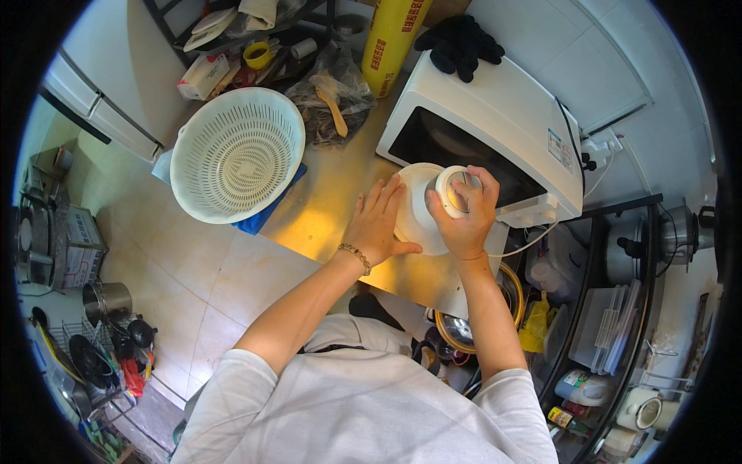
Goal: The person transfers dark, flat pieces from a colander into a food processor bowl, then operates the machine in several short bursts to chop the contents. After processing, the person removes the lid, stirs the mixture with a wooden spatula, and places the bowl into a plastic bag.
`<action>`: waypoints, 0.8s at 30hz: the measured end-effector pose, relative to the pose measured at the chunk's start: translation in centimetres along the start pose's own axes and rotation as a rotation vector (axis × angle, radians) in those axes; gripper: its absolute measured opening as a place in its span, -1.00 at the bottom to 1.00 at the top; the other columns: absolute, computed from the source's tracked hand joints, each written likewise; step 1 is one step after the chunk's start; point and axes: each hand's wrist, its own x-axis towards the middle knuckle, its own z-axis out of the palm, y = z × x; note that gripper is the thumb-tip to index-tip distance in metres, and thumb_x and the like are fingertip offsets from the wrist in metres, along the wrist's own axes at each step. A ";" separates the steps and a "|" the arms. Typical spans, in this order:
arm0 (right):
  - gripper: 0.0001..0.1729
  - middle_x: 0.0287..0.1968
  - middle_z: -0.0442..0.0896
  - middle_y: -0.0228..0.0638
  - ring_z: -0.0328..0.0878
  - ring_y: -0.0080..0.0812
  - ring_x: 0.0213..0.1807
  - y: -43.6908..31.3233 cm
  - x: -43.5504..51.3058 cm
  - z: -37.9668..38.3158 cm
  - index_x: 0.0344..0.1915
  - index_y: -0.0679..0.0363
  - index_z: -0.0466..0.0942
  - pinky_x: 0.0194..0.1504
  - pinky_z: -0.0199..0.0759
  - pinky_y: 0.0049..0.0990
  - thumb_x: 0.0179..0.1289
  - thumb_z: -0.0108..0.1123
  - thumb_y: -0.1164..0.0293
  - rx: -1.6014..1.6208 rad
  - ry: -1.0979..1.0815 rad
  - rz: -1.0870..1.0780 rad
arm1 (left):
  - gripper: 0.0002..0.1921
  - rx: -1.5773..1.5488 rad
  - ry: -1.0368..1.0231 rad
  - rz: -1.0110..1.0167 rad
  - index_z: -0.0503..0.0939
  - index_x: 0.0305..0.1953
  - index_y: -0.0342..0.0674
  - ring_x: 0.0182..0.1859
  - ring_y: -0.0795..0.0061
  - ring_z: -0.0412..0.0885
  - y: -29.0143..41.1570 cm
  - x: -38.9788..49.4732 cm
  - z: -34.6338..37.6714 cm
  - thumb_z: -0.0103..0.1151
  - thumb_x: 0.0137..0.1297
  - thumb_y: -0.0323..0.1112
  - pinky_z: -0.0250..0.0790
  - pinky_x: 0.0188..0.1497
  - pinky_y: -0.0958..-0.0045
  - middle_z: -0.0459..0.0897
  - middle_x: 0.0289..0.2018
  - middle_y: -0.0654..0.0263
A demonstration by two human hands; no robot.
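On the metal tabletop (pixel 310 203), in front of the microwave oven (pixel 464 145), lies a round white dish or lid (pixel 418 180). My left hand (pixel 378 226) rests flat on its left side, fingers extended and a beaded bracelet at the wrist. My right hand (pixel 468 214) curls its fingers and thumb around a small white cylindrical object (pixel 452 188) with a shiny, metallic-looking top, over the right part of the dish. What exactly this object is, I cannot tell. My palm and fingers hide part of both things.
A white plastic colander (pixel 240 156) stands on the table's left side, over a blue cloth (pixel 269 203). Behind are a plastic bag (pixel 330 110), a yellow roll (pixel 394 46) and a black glove (pixel 461 46) on the microwave. A white cable runs right; a rack (pixel 579 307) holds containers.
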 end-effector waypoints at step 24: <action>-0.55 0.08 0.44 -0.04 0.54 -0.11 0.05 -0.1 0.0 0.0 -0.26 0.25 0.50 0.09 0.56 -0.26 -0.18 0.55 0.50 0.001 0.018 0.015 | 0.25 -0.011 0.028 0.010 0.09 0.41 -0.22 0.49 0.04 -0.01 -0.2 0.1 0.3 0.47 -0.27 0.31 -0.07 0.45 -0.12 0.01 0.47 0.16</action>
